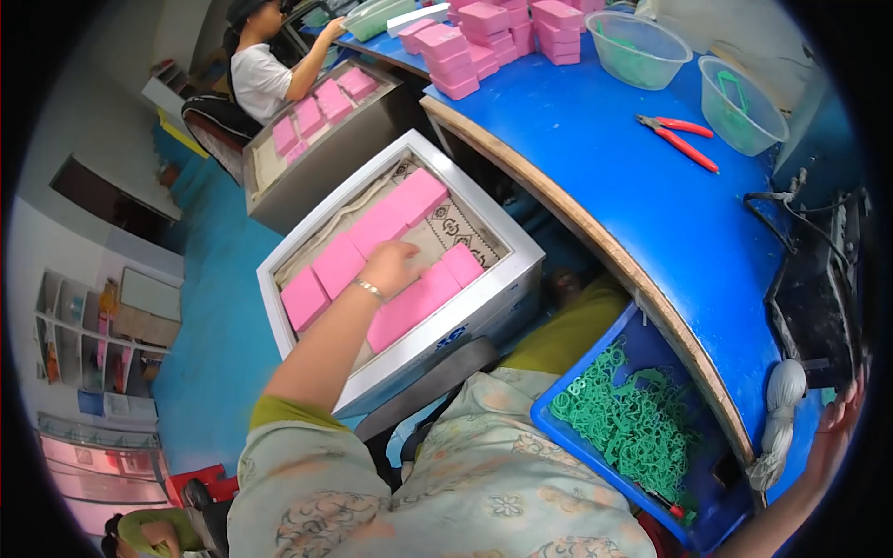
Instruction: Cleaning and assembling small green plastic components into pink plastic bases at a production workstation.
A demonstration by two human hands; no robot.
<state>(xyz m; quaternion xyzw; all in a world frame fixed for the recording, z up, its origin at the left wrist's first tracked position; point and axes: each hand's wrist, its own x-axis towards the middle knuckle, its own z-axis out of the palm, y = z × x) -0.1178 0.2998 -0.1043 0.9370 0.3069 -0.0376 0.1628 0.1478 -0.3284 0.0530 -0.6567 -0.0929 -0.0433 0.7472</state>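
Seen first: a wide curved bench (595, 177) with a smooth blue top and a pale wooden edge, bending across the right half of the view. Beside it, lower and to the left, stood a square grey metal box (521, 256) with a thick rim, lined with patterned paper. Inside lay flat pink rectangular blocks (409, 200), matte and smooth, set in two slanted rows. Further back, was a second similar box (279, 186) with more pink pieces, next to another person (256, 79) in a white shirt. Stacked at the far bench end: more pink blocks (465, 51). Held under the bench edge, a blue plastic crate (558, 418) full of thin green tangled plastic parts (633, 418). On the bench top, two clear round plastic bowls (637, 46), then small red-handled pliers (679, 135).

Left arm stretched out forward and down into the near box. Left hand (386, 265) lay palm down, fingers bent together, resting on the pink blocks in the middle of the box, a thin bracelet at the wrist. Right hand (833, 428) raised at the right rim of the view, fingers spread apart, close to a white bundle of cord (781, 400) at the bench edge; touching or not, cannot tell.
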